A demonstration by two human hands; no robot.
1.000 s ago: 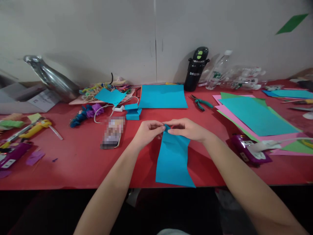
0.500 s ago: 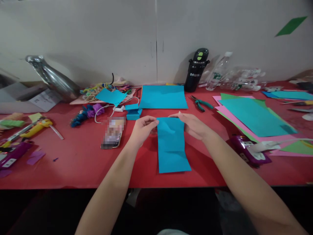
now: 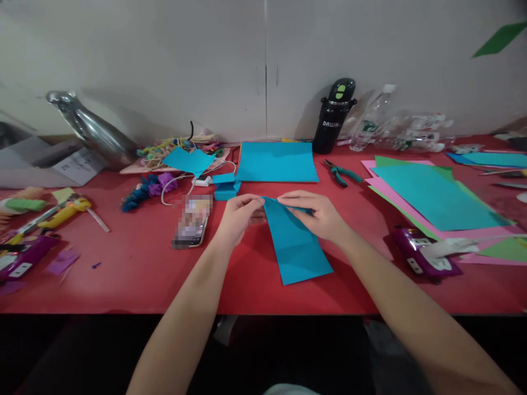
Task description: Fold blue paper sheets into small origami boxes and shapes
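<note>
A strip of blue paper point(image 3: 298, 247) slants down over the red tabletop between my hands, its far edge raised. My left hand point(image 3: 242, 214) pinches the far left corner between thumb and fingertips. With thumb and fingers along the same far edge, my right hand point(image 3: 310, 211) grips the paper a little to the right, where a narrow part of it looks bent over. Just beyond my left hand is a small folded blue paper piece point(image 3: 226, 187). A phone point(image 3: 192, 222) lies to the left of that hand.
Blue sheets point(image 3: 275, 162) lie at the back, with pliers point(image 3: 341, 173) to their right. A black bottle point(image 3: 335, 118) stands by the wall. Coloured papers point(image 3: 436, 192) and a purple power strip point(image 3: 426, 255) lie right; a yellow glue gun point(image 3: 66, 213) lies left.
My right hand has moved left along the paper's far edge and now pinches it. The paper's near end has swung right, and its far edge looks bent.
</note>
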